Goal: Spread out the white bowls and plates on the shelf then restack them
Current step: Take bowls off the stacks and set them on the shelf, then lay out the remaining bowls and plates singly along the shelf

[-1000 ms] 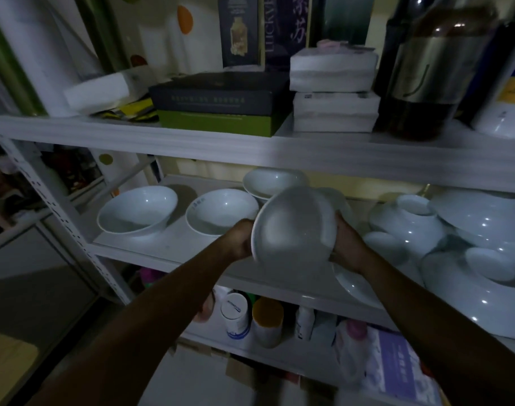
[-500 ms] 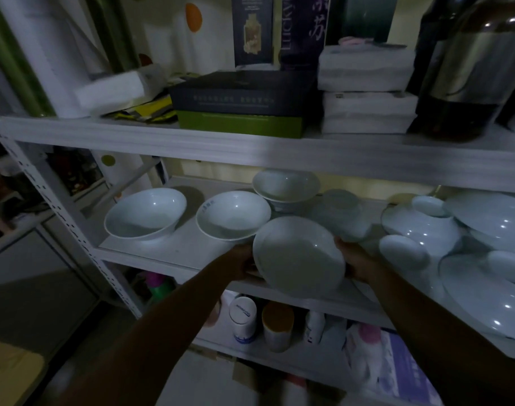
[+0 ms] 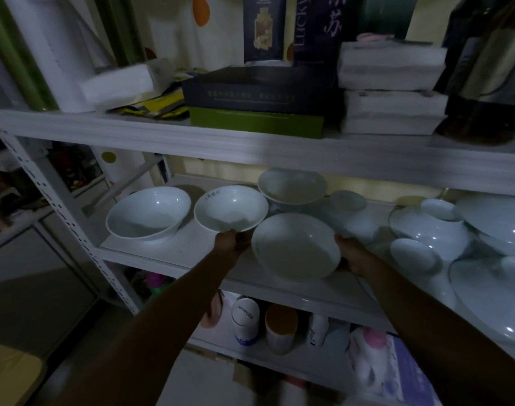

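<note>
Currently, in the head view, a white bowl [image 3: 295, 246] is held at the front edge of the shelf [image 3: 174, 253], tilted toward the viewer. A slip is judged possible: the grip is taken only at the rim, and a neighbouring bowl [image 3: 230, 208] touches or nearly touches it. The left hand [image 3: 231, 240] and right hand [image 3: 352, 253] are clamped on opposite sides; finger spread cannot be told, being hidden by the bowl.
</note>
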{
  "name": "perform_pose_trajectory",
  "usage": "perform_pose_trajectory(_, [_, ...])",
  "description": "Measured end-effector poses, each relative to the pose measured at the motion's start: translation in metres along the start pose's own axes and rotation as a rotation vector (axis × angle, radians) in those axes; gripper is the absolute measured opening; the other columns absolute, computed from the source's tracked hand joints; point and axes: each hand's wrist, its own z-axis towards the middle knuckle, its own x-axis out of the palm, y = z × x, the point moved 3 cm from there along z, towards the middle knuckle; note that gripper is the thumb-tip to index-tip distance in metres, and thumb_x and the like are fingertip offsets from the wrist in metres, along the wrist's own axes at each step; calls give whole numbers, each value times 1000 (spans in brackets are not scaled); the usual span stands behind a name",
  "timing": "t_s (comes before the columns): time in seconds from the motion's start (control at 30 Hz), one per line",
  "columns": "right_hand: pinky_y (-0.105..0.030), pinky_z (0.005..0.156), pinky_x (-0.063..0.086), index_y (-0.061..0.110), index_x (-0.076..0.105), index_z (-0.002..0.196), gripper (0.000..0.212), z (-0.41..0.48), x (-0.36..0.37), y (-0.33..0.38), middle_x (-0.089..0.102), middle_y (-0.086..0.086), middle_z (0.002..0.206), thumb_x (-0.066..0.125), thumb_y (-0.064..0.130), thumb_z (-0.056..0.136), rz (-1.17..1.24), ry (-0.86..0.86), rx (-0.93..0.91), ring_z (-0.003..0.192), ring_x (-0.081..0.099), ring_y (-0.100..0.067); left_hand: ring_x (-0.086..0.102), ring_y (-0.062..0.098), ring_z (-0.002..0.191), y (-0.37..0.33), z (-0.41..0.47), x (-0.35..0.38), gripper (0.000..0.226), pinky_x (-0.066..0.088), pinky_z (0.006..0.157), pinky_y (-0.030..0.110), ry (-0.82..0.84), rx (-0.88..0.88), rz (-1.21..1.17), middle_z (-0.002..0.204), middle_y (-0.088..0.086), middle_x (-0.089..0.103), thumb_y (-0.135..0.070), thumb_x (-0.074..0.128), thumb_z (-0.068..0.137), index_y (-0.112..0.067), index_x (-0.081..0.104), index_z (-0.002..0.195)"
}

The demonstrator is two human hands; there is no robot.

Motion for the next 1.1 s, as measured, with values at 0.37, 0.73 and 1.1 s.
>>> perform_pose_trajectory(0.37, [-56, 79, 51, 3, 39, 138, 46, 2, 36, 5, 50, -26, 131, 34, 32, 102, 117, -66, 74, 113, 54, -47, 50, 39, 123, -16, 8, 5, 54, 39, 106, 42, -251, 130, 361, 136, 23, 51, -37, 36, 101, 4, 43, 135])
perform_pose_trajectory(0.73, [-39, 79, 45, 3, 61, 102, 60, -35, -56, 18, 63, -17, 101, 13, 38, 94, -971, -503, -677, 97, 61, -34, 53, 38, 115, 14, -50, 120, 41, 43, 99, 44, -344, 926, 1274, 126, 22, 54, -21, 53, 91, 1, 51, 125])
perform_pose_trajectory(1.1, [-42, 104, 31, 4, 54, 117, 57, -68, -191, -44, 69, -20, 111, 37, 53, 93, -1368, -410, -1213, 111, 58, -32, 42, 35, 135, 156, -101, 225, 118, 30, 110, 51, 766, 1117, 1980, 147, 18, 41, -64, 77, 52, -2, 36, 143])
